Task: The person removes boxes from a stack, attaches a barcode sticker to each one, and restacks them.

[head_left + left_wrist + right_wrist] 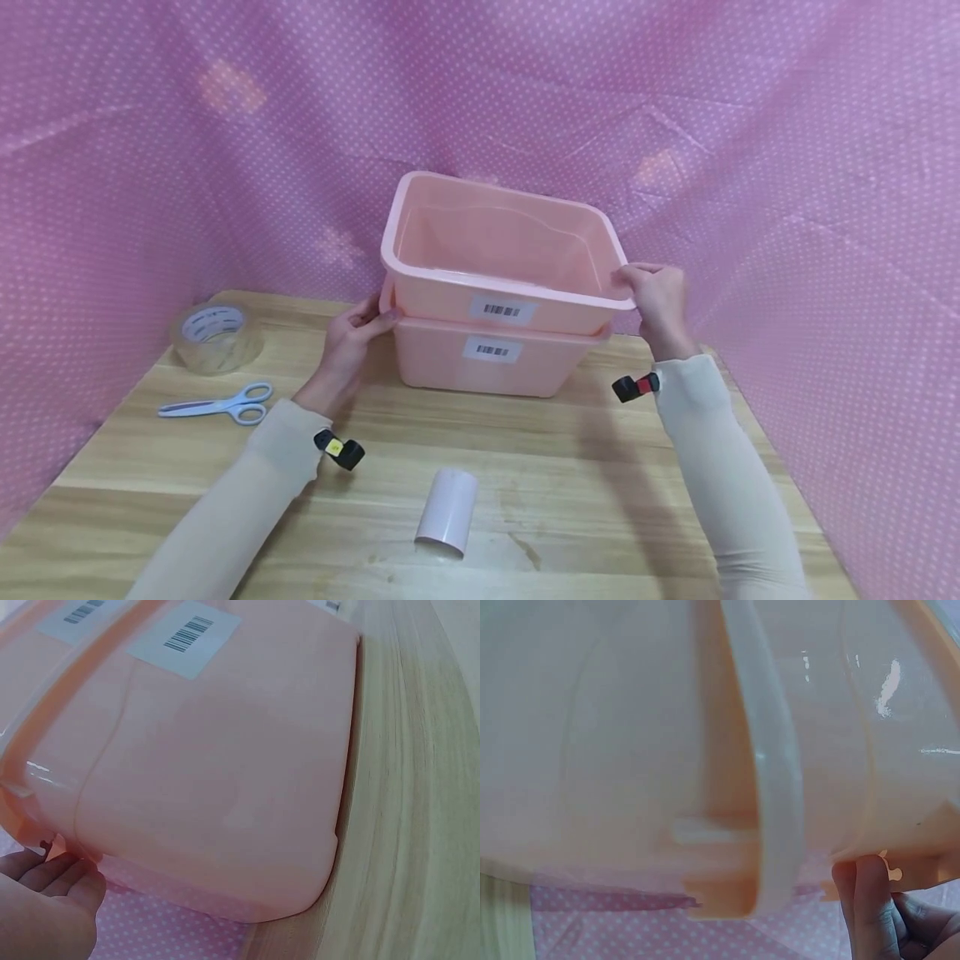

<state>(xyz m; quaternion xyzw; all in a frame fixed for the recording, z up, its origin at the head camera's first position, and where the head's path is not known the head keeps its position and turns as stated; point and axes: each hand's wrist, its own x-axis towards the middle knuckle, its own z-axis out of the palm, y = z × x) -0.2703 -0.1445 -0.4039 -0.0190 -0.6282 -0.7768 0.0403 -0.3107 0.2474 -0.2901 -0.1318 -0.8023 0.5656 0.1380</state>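
Two pink plastic bins are stacked toward the back of the table. The upper bin (pixel 427 296) sits partly inside the lower bin (pixel 431 358), and its left side is raised higher than its right. Each has a white barcode label on its front. At the right end, my right hand (pixel 660 300) pinches the upper bin's rim. My left hand (pixel 347 350) holds the lower bin's rim at its left end, thumb in front. In the left wrist view, the fingers (pixel 71 881) curl under that rim. The upper bin's visible inside holds nothing.
A roll of clear packing tape (pixel 217 354) and light blue scissors (pixel 198 408) lie at the left on the wooden table (pixel 555 500). Near the front is a pale, glossy cylinder-like piece (pixel 448 508). Pink dotted cloth (pixel 810 192) hangs behind and at both sides.
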